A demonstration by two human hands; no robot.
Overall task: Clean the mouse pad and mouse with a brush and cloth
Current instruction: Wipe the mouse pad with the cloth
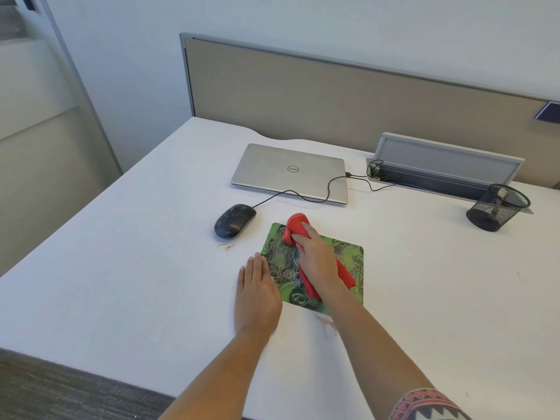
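Half done at a guess. Steadies the pad (350, 257) at its 9 o'clock edge with the left hand (257, 294), fingers straight and flat, holding nothing. Presses the red cloth (298, 225) onto mid-pad with the right hand (316, 259), fingers curled round it. Finds the mouse (235, 221) off the pad, at 10 o'clock from the right fingers, long axis 7 to 1 o'clock, nearer the left hand.

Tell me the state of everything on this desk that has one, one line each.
Laptop: lid closed.
Mouse: off the pad, to its left.
Mouse pad: flat, cloth on it.
Red cloth: bunched, gripped on the pad.
Right hand: grips the cloth.
Left hand: flat, at the pad's left edge.
Pen holder: upright.
Cable hatch: lid open.
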